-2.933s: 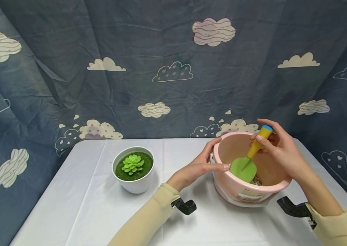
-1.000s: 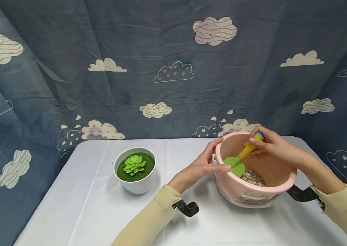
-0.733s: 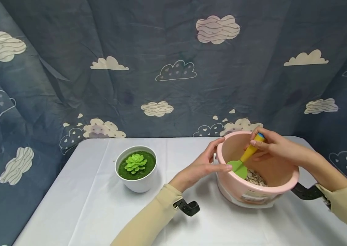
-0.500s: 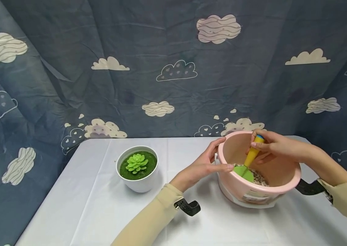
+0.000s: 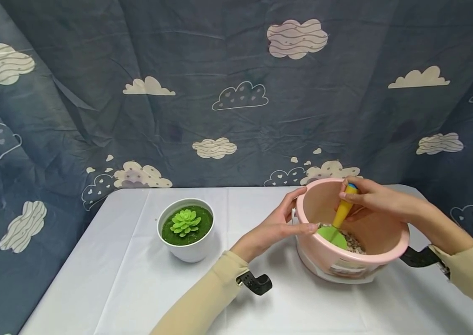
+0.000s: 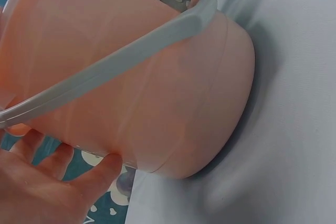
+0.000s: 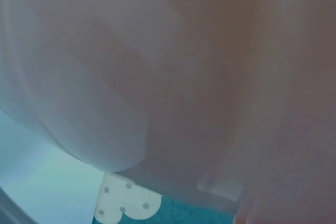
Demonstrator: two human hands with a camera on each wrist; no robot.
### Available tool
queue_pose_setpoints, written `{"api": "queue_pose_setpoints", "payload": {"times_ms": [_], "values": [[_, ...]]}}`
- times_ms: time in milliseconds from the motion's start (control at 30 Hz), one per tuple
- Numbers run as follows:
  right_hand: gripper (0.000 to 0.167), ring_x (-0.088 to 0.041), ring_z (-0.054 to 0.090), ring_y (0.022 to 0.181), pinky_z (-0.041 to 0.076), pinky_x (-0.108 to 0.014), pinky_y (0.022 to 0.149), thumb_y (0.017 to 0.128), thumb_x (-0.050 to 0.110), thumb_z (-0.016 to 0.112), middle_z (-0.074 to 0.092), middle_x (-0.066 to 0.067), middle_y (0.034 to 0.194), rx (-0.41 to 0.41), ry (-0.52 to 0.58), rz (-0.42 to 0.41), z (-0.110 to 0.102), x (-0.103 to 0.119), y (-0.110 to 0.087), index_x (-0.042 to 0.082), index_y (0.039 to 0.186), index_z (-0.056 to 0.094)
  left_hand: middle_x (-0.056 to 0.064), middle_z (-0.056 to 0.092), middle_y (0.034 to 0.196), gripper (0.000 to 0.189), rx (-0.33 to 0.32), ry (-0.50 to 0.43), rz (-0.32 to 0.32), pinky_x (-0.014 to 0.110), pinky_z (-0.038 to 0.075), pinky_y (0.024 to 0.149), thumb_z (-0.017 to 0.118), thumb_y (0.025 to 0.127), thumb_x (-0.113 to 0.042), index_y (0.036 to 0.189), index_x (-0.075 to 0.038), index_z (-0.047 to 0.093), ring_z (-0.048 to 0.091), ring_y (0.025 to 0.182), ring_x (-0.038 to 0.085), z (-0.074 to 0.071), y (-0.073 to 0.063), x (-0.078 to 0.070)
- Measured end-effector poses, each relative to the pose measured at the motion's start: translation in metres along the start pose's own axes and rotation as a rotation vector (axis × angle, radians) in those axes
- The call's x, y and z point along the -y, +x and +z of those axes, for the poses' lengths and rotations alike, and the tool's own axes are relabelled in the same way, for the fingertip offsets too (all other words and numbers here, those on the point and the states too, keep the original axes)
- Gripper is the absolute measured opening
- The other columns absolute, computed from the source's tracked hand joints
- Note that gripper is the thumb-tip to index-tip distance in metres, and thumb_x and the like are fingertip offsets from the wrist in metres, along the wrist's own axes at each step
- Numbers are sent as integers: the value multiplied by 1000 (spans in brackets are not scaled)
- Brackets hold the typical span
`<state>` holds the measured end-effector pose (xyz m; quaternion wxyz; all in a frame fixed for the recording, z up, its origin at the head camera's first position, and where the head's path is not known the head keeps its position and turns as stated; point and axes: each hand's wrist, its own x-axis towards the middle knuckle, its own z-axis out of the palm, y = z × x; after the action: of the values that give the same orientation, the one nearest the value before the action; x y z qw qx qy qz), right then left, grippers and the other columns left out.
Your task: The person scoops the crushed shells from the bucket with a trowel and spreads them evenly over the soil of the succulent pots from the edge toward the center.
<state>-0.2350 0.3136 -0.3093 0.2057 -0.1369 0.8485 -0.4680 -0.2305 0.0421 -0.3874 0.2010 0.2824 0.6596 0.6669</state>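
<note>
A pink bucket (image 5: 313, 265) with a pale handle (image 6: 121, 61) stands on the white table. My left hand (image 5: 267, 230) holds it at the left, thumb at the rim and fingers along the outer wall. Reaching in over the right side, my right hand (image 5: 372, 197) grips the yellow handle of a small toy shovel (image 5: 341, 215). The shovel's green blade is down inside, among pale, pebble-like bits (image 5: 355, 245) at the bottom; the front rim hides part of it. The bucket's wall (image 7: 131, 87) fills most of the dim right wrist view.
To the left stands a white pot (image 5: 188, 252) with a green succulent (image 5: 185, 223) on a dark green surface. White cloth (image 5: 136, 288) covers the table. Behind it hangs a dark blue curtain (image 5: 236, 56) with cloud prints.
The right hand has lowered the shovel deeper into the bucket, and its handle has become more upright. Over the last half second it has barely moved. The left hand keeps its hold.
</note>
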Motion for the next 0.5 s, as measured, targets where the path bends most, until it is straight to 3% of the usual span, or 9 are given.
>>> {"api": "queue_pose_setpoints", "payload": {"times_ms": [500], "values": [[37, -34, 67, 95, 56, -49, 78, 103, 17, 52, 58, -25, 108, -19, 0, 0, 1, -1, 0, -8, 128, 39, -29, 23, 150, 80, 9, -8, -3, 43, 16, 115, 75, 84, -28, 148, -48, 30, 14, 144, 8, 1, 1, 2]]}}
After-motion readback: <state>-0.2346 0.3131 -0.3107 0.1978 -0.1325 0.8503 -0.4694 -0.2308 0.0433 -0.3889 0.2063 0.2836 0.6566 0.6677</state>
